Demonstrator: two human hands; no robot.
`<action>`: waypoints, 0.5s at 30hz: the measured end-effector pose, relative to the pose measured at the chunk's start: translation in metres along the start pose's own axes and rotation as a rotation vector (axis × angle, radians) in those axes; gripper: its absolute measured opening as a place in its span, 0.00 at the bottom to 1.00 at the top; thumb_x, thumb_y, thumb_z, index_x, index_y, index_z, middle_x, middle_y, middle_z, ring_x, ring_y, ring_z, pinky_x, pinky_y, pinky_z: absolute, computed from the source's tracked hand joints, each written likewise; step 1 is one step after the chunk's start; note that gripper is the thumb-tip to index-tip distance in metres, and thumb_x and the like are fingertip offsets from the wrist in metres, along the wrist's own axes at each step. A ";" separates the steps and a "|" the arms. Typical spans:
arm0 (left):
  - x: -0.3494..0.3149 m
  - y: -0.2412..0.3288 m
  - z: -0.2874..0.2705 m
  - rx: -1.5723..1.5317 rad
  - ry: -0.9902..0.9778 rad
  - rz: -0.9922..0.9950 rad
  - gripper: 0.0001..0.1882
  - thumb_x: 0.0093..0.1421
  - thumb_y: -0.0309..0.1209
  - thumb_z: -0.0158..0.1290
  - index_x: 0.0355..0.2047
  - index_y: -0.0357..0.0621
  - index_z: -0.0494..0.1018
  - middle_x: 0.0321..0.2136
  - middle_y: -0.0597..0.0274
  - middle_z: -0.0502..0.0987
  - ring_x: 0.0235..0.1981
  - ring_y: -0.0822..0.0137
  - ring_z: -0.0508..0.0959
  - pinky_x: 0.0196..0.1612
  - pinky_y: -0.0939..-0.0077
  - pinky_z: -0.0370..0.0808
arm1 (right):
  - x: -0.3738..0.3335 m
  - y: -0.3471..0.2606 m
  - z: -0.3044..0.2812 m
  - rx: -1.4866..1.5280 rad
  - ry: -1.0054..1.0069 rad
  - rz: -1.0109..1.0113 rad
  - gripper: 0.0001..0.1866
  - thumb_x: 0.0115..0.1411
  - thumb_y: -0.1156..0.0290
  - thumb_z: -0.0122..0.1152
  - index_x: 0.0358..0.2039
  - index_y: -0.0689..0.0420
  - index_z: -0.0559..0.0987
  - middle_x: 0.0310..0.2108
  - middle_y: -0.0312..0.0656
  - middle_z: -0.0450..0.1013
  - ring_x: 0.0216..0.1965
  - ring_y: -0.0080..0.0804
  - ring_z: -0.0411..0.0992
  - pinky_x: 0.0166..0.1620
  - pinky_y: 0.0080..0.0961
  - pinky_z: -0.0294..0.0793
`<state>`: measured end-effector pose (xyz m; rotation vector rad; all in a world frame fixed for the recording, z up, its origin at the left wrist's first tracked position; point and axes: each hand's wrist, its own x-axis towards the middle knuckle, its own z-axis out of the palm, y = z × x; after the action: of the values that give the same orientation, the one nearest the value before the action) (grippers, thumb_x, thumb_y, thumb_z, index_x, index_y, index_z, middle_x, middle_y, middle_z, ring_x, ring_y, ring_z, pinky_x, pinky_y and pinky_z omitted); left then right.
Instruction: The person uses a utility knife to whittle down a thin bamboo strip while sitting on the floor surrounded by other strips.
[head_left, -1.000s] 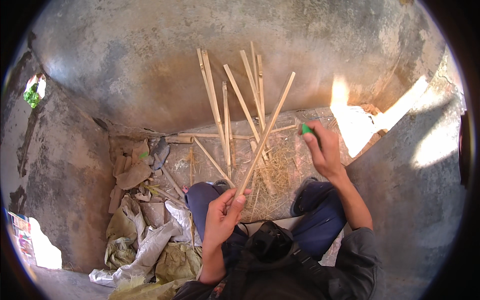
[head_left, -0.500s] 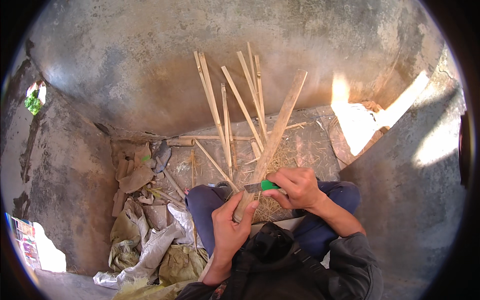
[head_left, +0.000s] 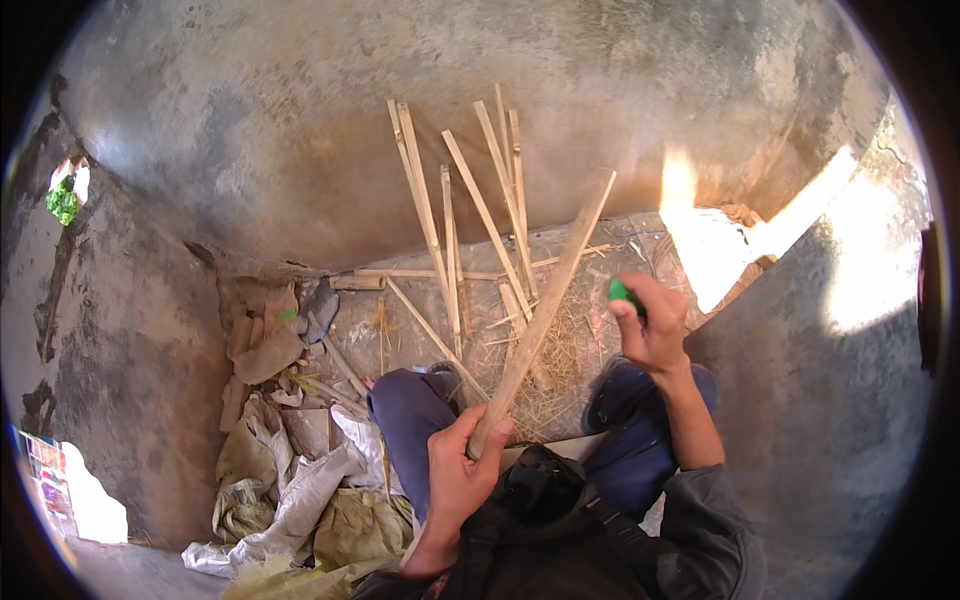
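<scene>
My left hand (head_left: 459,482) is wrapped round the lower end of a long flat bamboo slat (head_left: 551,312). The slat slants up and away to the right, above the littered floor between my knees. Off to the slat's right, apart from it, my raised right hand (head_left: 655,325) is closed round the green handle of a knife (head_left: 622,292). The blade cannot be made out now; the earlier frame shows a dark one. Several thin bamboo strips (head_left: 490,215) lean against the wall beyond the slat.
Straw-like shavings (head_left: 560,370) litter the floor (head_left: 390,325) in front of me. At the left lie crumpled sacks (head_left: 290,490), brown scraps (head_left: 268,360) and a long-handled tool (head_left: 340,355). Stained walls (head_left: 330,150) enclose me closely on several sides. Sunlight falls at the far right.
My right hand has moved right and up, taking the knife off the slat near my left hand. The slat's far end has dropped a little; my left hand still grips it.
</scene>
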<state>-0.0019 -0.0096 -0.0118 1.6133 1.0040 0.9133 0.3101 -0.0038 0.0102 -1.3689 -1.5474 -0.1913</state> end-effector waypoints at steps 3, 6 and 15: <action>0.007 0.010 -0.001 -0.036 -0.023 -0.065 0.13 0.72 0.29 0.65 0.50 0.32 0.83 0.28 0.53 0.85 0.29 0.76 0.79 0.34 0.76 0.75 | -0.010 -0.021 0.020 0.047 -0.144 -0.159 0.16 0.69 0.57 0.74 0.41 0.58 0.85 0.29 0.42 0.81 0.25 0.39 0.82 0.28 0.32 0.79; 0.010 0.013 -0.001 -0.037 -0.007 -0.038 0.13 0.72 0.28 0.65 0.50 0.32 0.83 0.28 0.53 0.85 0.28 0.76 0.79 0.33 0.75 0.75 | -0.015 -0.040 0.030 0.053 -0.226 -0.237 0.16 0.67 0.54 0.75 0.40 0.55 0.85 0.27 0.37 0.78 0.24 0.37 0.80 0.27 0.32 0.77; 0.011 0.012 0.001 -0.016 0.002 -0.031 0.12 0.72 0.28 0.64 0.50 0.31 0.82 0.28 0.56 0.84 0.29 0.78 0.77 0.33 0.76 0.75 | -0.020 -0.045 0.041 0.006 -0.202 -0.287 0.16 0.66 0.52 0.75 0.39 0.52 0.85 0.24 0.35 0.74 0.21 0.34 0.77 0.24 0.32 0.74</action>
<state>0.0056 -0.0018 0.0010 1.5795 1.0183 0.9003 0.2475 -0.0040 -0.0026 -1.1847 -1.9115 -0.2290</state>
